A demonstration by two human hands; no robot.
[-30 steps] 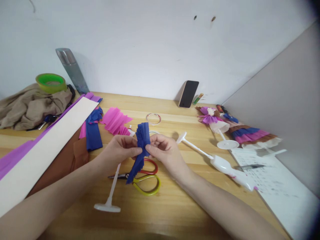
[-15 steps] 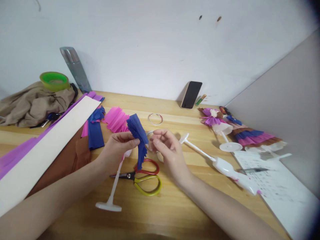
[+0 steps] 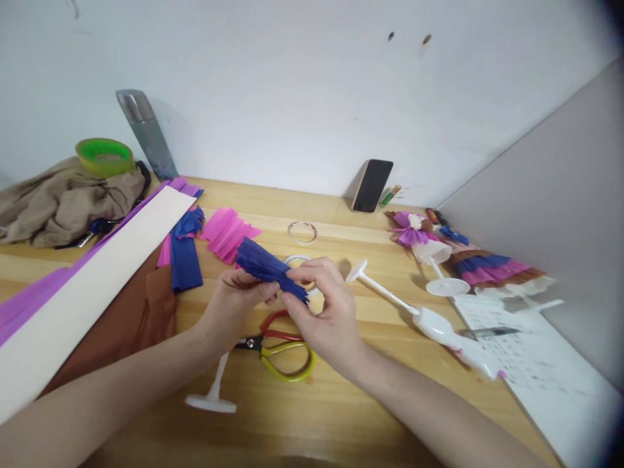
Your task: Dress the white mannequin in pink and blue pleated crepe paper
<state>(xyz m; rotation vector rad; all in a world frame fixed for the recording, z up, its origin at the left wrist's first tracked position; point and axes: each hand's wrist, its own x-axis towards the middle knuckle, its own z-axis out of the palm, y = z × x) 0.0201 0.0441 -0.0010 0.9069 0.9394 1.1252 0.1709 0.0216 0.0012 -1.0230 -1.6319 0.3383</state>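
A strip of pleated blue crepe paper (image 3: 263, 261) is stretched between my two hands. My left hand (image 3: 238, 296) pinches it near its middle, while my right hand (image 3: 325, 299) grips its right end between thumb and fingers. Below them lie scissors (image 3: 287, 364) with one red and one yellow handle, their blades partly hidden by my left hand. A white stand (image 3: 212, 402) with a round base is under my left wrist, its upper part covered. Behind the hands are a roll of tape (image 3: 297, 259) and a piece of pleated pink crepe paper (image 3: 227, 234).
Left are a long cream strip (image 3: 107, 279), brown crepe paper (image 3: 117, 331), a tan cloth (image 3: 68, 201), a green tape roll (image 3: 104, 156) and a bottle (image 3: 149, 136). Right are a white doll-like figure (image 3: 453, 341), paper-dressed figures (image 3: 497, 266), a phone (image 3: 373, 186) and a written sheet (image 3: 546, 364).
My right hand has moved left and taken hold of the blue crepe paper's hanging end. The strip has turned from upright to slanting, nearly level.
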